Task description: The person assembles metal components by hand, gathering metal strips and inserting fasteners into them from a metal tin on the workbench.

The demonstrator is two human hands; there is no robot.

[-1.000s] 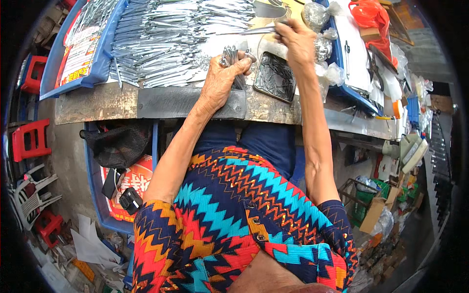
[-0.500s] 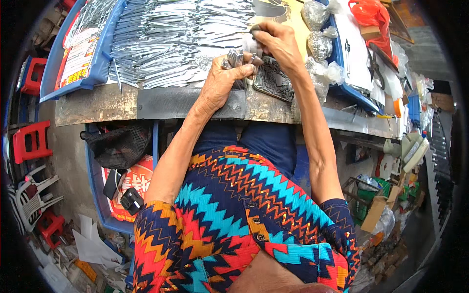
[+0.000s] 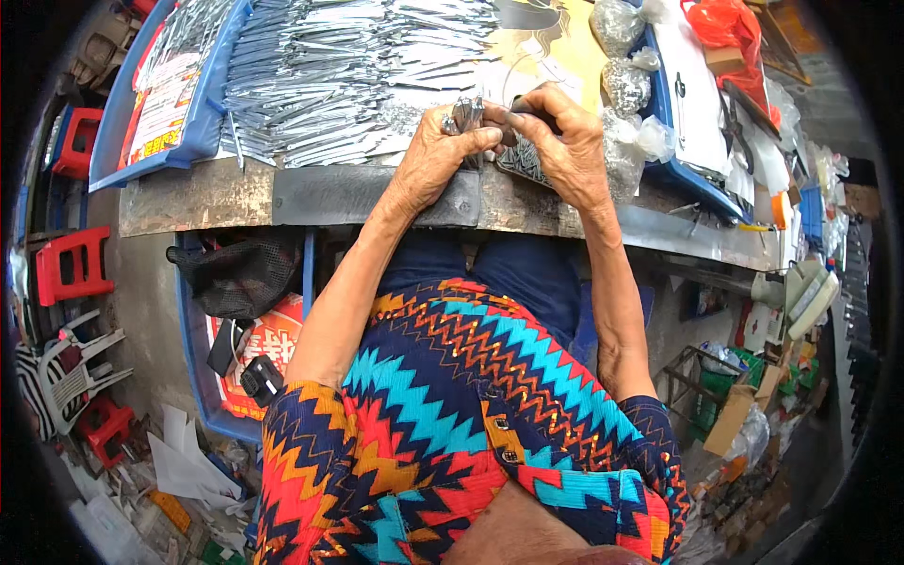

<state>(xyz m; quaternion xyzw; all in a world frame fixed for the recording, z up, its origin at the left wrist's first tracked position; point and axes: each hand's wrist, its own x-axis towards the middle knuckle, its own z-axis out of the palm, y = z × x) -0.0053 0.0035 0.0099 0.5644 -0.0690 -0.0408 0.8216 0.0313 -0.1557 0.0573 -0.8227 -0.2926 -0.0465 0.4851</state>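
Observation:
At the near edge of the bench, my left hand is closed round a bundle of small metal pieces whose ends stick up past the fingers. Close beside it, my right hand is pinched, fingertips near the left fingers. What lies in that pinch is too small to make out. Under the right hand, partly covered by it, sits a shallow tray of small dark metal pins. Long piles of slim silver metal strips cover the bench to the left of my hands.
A blue bin of strips and printed paper stands at the left. Right of my hands are knotted plastic bags of small parts, a blue tray and a red bag. Below the bench, a blue crate holds a black mesh bag.
My right hand has come down nearer to me and slightly right, and now covers more of the pin tray. The left hand still grips the bundle. The whole view has shifted slightly.

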